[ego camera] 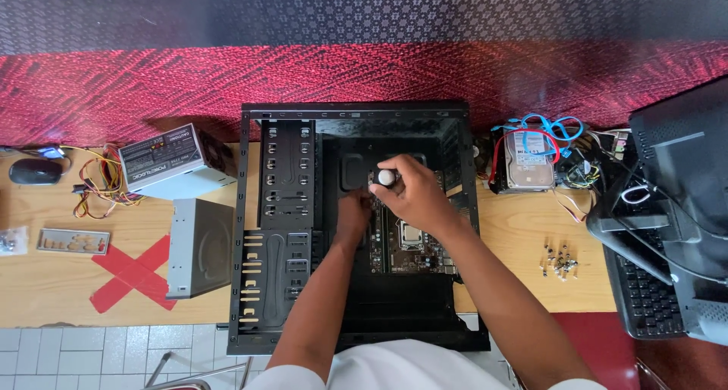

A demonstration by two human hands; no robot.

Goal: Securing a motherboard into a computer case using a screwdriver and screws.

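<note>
An open black computer case [284, 208] lies flat on the wooden table [45, 276] in front of me. A small motherboard [406, 246] sits inside it. My right hand [413, 193] grips a screwdriver by its white-capped handle [387, 177], held upright over the board's far left corner. My left hand [353, 214] rests inside the case just beside that spot, fingers down near the tool's tip, which is hidden.
Left of the case lie a grey power supply [174, 162] with coloured cables, a silver drive [201, 247], a metal port plate [73, 241], a mouse [34, 171] and a red tape cross [133, 272]. Right: a hard drive [528, 160], loose screws [559, 259], a keyboard [644, 291].
</note>
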